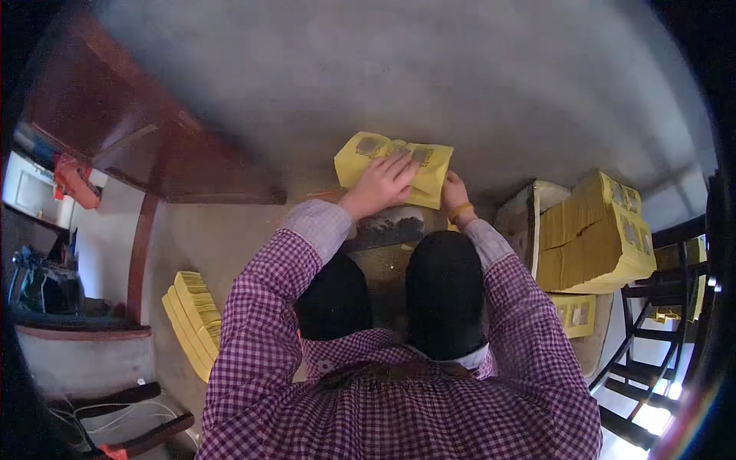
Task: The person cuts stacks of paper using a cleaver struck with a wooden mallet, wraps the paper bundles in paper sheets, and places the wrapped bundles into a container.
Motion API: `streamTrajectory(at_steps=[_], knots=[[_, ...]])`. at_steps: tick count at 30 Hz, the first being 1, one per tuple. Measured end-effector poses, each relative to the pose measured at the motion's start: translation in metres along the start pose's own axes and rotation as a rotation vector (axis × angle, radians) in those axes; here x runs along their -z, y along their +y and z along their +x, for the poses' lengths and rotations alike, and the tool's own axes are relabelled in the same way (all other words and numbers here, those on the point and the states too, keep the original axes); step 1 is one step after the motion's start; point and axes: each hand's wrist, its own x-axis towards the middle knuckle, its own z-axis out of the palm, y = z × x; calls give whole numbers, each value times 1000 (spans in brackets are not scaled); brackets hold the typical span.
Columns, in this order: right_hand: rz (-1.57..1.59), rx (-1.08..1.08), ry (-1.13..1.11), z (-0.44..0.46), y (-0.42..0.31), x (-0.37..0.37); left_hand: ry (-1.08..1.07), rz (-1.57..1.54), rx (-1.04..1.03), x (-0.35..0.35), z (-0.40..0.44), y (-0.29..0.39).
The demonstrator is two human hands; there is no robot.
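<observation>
A yellow paper sheet (pixel 354 165), printed with dark square patterns, lies in front of my knees, and its right part is raised in a fold. My left hand (pixel 383 184) rests on top of it, palm down with the fingers stretched out over the print. At the sheet's right edge, my right hand (pixel 457 195) has its fingers curled together around the paper; its fingertips are partly hidden. A dark, worn block (pixel 391 228) shows just below the sheet, between the sheet and my knees.
Tall stacks of yellow paper (pixel 590 238) stand to the right, with another yellow bundle (pixel 573 314) below them. A row of yellow bundles (pixel 193 318) lies at left. Dark red wooden furniture (pixel 153 123) stands at upper left, and a dark chair (pixel 659 337) at far right.
</observation>
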Motion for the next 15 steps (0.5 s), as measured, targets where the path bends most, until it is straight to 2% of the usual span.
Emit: streamTrajectory(at_steps=[2,6,9,11,12,13,14,15], knots=[[61,-111,30,-14,-19,-11,11,-34,12,-2,-3,3],[105,-121,67,-12,-16,-10,-24,3,-32,-8,-3,4],[65,-128,10,-9,-10,-4,-46,-2,-29,-7,-6,5],[288,-150,-41,-9,-7,0,-62,-4,-17,-6,-9,5],[289,-150,-41,-18,-26,-8,-139,-19,-13,-3,-8,5],[461,-239,-110,-37,-65,-25,-216,-35,-8,-1,-9,6],[632,-329,-180,-47,-87,-36,-217,-34,-6,3,-10,8],[631,-331,-181,-46,-86,-36,-217,-165,69,4,-12,10]])
